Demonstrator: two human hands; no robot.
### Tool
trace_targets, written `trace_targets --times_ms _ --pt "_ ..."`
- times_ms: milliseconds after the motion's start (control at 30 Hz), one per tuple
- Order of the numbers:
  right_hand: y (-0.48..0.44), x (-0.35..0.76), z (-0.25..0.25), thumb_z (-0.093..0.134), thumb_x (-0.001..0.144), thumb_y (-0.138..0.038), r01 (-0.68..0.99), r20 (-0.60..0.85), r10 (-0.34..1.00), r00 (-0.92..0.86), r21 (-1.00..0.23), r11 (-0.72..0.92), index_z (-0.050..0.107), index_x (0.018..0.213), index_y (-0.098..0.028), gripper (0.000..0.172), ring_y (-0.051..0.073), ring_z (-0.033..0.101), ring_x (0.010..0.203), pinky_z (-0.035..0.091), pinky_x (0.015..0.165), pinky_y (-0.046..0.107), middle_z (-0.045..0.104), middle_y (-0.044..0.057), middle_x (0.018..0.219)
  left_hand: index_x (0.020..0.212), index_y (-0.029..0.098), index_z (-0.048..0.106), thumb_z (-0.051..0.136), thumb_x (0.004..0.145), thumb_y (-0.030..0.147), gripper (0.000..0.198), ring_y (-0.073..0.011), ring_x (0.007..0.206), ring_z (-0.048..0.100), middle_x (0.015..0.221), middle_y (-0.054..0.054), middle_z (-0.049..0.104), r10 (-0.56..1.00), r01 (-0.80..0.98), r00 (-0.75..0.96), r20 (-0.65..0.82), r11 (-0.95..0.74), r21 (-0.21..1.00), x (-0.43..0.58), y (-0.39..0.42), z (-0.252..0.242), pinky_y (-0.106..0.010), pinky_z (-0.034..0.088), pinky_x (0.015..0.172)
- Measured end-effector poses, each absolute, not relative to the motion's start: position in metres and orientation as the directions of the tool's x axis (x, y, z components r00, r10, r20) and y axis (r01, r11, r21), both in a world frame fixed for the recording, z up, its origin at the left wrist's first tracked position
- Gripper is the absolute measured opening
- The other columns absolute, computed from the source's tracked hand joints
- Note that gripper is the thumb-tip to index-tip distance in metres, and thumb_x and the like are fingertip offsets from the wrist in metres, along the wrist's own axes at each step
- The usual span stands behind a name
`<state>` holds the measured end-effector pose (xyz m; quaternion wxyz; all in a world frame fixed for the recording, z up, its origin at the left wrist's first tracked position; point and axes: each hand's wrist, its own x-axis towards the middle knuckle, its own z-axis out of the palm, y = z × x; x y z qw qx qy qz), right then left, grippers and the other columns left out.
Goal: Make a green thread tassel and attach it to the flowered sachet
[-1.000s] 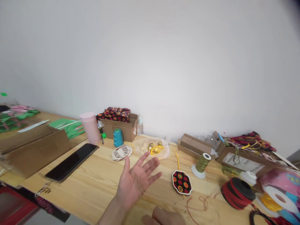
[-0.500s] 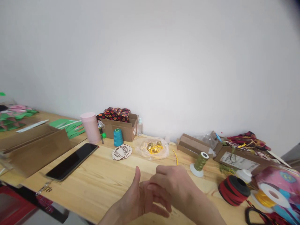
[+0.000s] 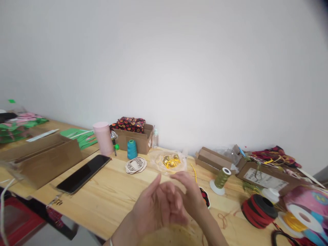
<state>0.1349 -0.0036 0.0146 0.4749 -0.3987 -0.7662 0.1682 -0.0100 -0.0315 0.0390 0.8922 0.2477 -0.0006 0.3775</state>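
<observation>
My left hand (image 3: 156,208) is turned palm up at the front of the wooden table, thumb raised and fingers loosely curled, with no object visible in it. Against its fingertips comes my right hand (image 3: 191,196), fingers apart and partly overlapped by the left; nothing shows in its grasp. Just past the right wrist lies a dark patterned piece with a pale edge (image 3: 205,198), half covered by that hand. Behind both hands is a clear plastic bag (image 3: 157,162) holding golden bells (image 3: 166,160) and yellow cord (image 3: 171,164). A blurred yellowish patch shows below the fingers.
Left stand a phone (image 3: 83,174), an open carton (image 3: 51,160) and a pink cup (image 3: 103,138). At the back are a teal thread cone (image 3: 132,149) and wooden cutouts (image 3: 135,165). Right are an olive spool (image 3: 222,178), a red-black ribbon roll (image 3: 258,212) and yellow thread (image 3: 294,222).
My hands have loosened from their clasp, and the left palm has turned further up. The dark patterned piece has come into sight beside my right wrist. The view has shifted slightly left.
</observation>
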Motion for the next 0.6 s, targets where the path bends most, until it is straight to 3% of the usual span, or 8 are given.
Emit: trace_targets --times_ms 67,133,300,467,600 --pt "-0.018 0.137 0.002 0.049 0.079 -0.021 0.474 0.647 0.751 0.135 -0.707 0.524 0.059 0.084 -0.018 0.011 0.018 0.056 0.076 0.044 0.065 0.029 0.061 0.006 0.082 0.086 0.016 0.064 0.014 0.089 0.042 0.057 -0.0206 0.083 0.061 0.082 -0.009 0.068 0.775 -0.778 0.603 0.19 0.518 0.356 -0.011 -0.023 0.045 -0.042 0.039 0.082" --pt "-0.035 0.133 -0.009 0.05 0.079 -0.018 0.468 0.675 0.676 0.296 -0.719 0.514 0.057 0.08 -0.018 0.007 0.017 0.054 0.071 0.042 0.06 0.027 0.058 0.004 0.076 0.092 0.018 0.063 0.016 0.089 0.042 0.053 -0.0201 0.093 0.059 0.092 -0.009 0.067 0.823 -0.828 0.534 0.192 0.464 0.315 -0.012 -0.015 0.047 -0.043 0.034 0.09" --pt "-0.058 0.108 -0.021 0.055 0.072 -0.011 0.47 0.842 0.499 0.206 -0.532 0.704 0.057 0.081 -0.021 0.013 0.014 0.05 0.062 0.039 0.057 0.026 0.05 0.001 0.07 0.101 0.021 0.06 0.023 0.088 0.044 0.046 -0.0208 0.107 0.051 0.106 -0.009 0.063 0.843 -0.866 0.48 0.243 0.41 0.288 -0.008 -0.008 0.046 -0.043 0.025 0.098" --pt "-0.054 0.099 -0.013 0.059 0.071 -0.027 0.5 0.862 0.483 0.154 -0.49 0.714 0.057 0.078 -0.02 0.01 0.016 0.047 0.061 0.035 0.057 0.029 0.049 0.002 0.069 0.11 0.022 0.056 0.025 0.085 0.049 0.048 -0.0231 0.113 0.045 0.114 -0.01 0.058 0.85 -0.874 0.461 0.254 0.385 0.298 -0.002 -0.01 0.043 -0.044 0.022 0.1" --pt "-0.049 0.096 -0.012 0.06 0.069 -0.014 0.489 0.869 0.465 0.169 -0.484 0.726 0.056 0.07 -0.019 0.007 0.014 0.046 0.057 0.032 0.055 0.027 0.049 -0.001 0.062 0.11 0.021 0.056 0.025 0.085 0.05 0.05 -0.0227 0.113 0.046 0.113 -0.011 0.059 0.842 -0.872 0.467 0.27 0.387 0.301 0.0 -0.013 0.043 -0.042 0.022 0.1"
